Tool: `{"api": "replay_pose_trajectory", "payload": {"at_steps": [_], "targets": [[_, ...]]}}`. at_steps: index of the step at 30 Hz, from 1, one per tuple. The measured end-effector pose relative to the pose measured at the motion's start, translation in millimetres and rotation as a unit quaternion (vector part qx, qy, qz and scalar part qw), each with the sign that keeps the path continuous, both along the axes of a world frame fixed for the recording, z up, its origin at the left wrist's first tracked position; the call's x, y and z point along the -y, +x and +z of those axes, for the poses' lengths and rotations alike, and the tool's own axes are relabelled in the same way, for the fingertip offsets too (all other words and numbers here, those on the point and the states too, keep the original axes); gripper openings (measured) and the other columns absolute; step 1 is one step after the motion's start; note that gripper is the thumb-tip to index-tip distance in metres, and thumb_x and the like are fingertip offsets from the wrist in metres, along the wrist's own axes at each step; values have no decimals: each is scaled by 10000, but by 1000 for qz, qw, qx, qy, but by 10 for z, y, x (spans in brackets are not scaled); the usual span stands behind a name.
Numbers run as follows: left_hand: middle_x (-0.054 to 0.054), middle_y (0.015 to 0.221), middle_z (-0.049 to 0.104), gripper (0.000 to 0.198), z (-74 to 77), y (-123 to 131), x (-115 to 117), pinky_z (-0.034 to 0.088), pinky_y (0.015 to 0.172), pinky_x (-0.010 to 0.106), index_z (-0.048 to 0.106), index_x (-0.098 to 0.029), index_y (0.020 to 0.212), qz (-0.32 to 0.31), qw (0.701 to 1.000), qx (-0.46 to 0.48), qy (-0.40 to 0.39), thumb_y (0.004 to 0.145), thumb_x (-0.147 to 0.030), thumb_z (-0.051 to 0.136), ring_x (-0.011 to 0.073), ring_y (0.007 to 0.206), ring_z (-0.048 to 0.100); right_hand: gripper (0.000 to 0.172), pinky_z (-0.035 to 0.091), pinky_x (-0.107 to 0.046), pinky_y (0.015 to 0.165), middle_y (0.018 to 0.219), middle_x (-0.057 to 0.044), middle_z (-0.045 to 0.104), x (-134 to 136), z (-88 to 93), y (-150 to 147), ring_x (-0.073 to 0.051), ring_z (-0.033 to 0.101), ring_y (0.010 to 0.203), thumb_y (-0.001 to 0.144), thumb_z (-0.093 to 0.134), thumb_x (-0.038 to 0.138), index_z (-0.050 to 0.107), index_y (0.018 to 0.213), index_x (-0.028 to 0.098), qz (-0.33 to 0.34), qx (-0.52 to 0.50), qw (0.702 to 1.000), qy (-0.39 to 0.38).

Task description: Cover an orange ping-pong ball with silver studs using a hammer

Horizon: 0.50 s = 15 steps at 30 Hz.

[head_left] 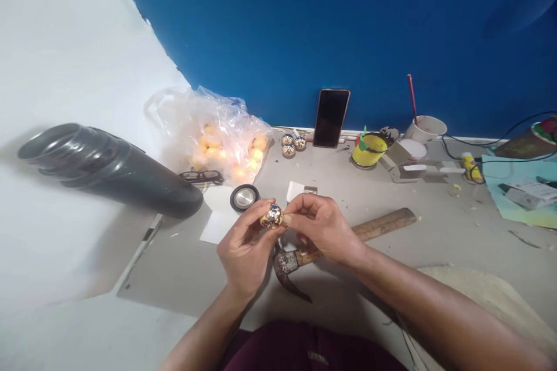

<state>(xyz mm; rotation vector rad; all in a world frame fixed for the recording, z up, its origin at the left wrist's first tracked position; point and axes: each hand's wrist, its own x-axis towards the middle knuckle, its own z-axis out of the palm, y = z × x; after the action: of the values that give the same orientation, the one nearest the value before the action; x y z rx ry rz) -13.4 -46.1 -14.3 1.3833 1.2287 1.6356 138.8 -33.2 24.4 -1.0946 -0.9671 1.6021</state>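
My left hand [246, 252] grips a small shiny ball [272, 217], gold and silver with dark patches, between thumb and fingers. The thumb and forefinger of my right hand [324, 226] are pinched together at the ball's right side; whatever they hold there is too small to make out. Beneath both hands a claw hammer [383, 225] lies on the table, its rusty head toward me. A round black lid with a steel centre [244, 198] rests just beyond my left hand. Three similar shiny balls [288, 149] sit together near the wall.
A tall dark flask [130, 171] stands at the left, with folded glasses [202, 177] beside it. Behind are a plastic bag of yellow items [217, 145] and a phone [331, 117] against the wall. Rightward stand a yellow cup [369, 152], a white cup [429, 127] and a glue bottle [471, 167].
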Motion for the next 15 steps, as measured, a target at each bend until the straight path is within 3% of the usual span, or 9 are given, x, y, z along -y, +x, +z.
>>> {"api": "replay_pose_trajectory", "payload": {"at_steps": [9,15], "targets": [[45,1079,809,352,40,9,13,642,878,309,799,-234,990,-9,999,42,-18,670,-112,884,223,996,768,163,332,-197,410,633,24,606,18,26,-1,-54,448,439,720,760,279,649,707,161,4,28,999,32],[57,1028,818,406,63,5,-21,636,814,266,800,-220,992,-30,987,108,-118,612,-151,927,205,917,774,177,352,-189,392,659,27,623,6,32,30,-52,471,420,739,770,302,664,747,160,21,21,999,32]]}}
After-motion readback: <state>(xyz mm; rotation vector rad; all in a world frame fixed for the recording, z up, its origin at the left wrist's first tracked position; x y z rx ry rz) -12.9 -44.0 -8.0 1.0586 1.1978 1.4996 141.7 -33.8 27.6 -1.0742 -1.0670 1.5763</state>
